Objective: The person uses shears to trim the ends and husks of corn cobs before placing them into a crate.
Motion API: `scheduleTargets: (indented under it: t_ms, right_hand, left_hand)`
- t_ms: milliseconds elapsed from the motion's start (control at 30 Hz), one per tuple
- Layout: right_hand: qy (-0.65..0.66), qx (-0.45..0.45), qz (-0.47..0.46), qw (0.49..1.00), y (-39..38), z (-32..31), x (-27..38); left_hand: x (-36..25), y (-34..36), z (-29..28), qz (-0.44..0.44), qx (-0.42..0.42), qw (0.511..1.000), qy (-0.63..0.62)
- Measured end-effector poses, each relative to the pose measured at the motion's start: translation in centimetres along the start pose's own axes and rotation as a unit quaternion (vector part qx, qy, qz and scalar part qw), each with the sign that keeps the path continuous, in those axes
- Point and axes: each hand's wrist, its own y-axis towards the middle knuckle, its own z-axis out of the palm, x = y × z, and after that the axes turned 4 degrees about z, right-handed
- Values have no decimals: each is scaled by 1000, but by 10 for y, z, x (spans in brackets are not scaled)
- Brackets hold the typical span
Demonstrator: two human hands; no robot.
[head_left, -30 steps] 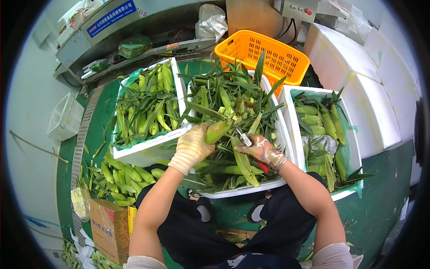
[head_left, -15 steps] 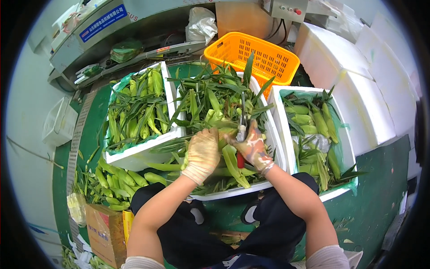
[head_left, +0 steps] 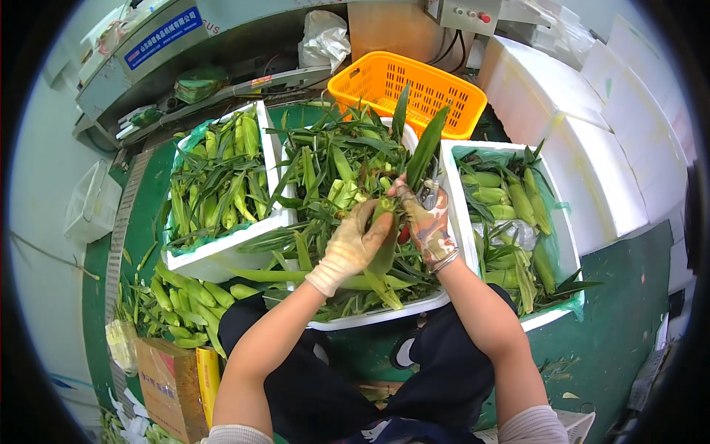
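Observation:
My left hand (head_left: 350, 243), in a pale glove, is closed round a green ear of corn (head_left: 382, 212) held above the white tub (head_left: 373, 320). In my right hand (head_left: 431, 224), gloved in a camouflage pattern, are shears (head_left: 430, 194); their metal part shows by the fingers and a bit of red handle by the palm. A long green husk leaf (head_left: 427, 150) rises beside the right fingertips, which touch the corn's far side; whether they pinch the leaf cannot be made out. Loose husks and leaves (head_left: 347, 159) heap up in the tub beneath both hands.
White foam boxes of corn stand left (head_left: 222, 251) and right (head_left: 566, 259) of the tub. An orange basket (head_left: 473, 111) sits behind it. More ears (head_left: 196, 300) lie on the green floor at left, near a cardboard box (head_left: 166, 392). Stacked foam boxes (head_left: 584, 163) fill the far right.
The shears have tipped from upright beside the corn back into my right hand. My left hand has turned, its thumb now along the ear. A broad leaf now stands up by my right fingers.

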Motion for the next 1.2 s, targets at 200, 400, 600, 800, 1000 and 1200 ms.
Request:
scheduleTargets:
  t_ms: [200, 400, 600, 800, 1000, 1200]
  right_hand:
    - [0, -18, 11, 1000, -4, 6, 23]
    - [243, 51, 164, 955, -11, -26, 31]
    - [-443, -10, -122, 888, 1, -47, 14]
    - [-591, -22, -136, 795, 37, -43, -27]
    - [-422, 150, -179, 876, -16, 80, -20]
    - [-568, 158, -174, 789, -9, 15, 9]
  left_hand:
    - [-19, 11, -9, -57, -29, 997, -46]
    - [1, 21, -32, -121, -227, 884, -389]
    - [-5, 37, -95, -33, -363, 806, -466]
    - [-16, -13, -202, 7, -386, 774, -502]
    - [-3, -25, -170, -109, -282, 868, -394]
    - [-8, -62, -224, 65, -275, 925, 254]
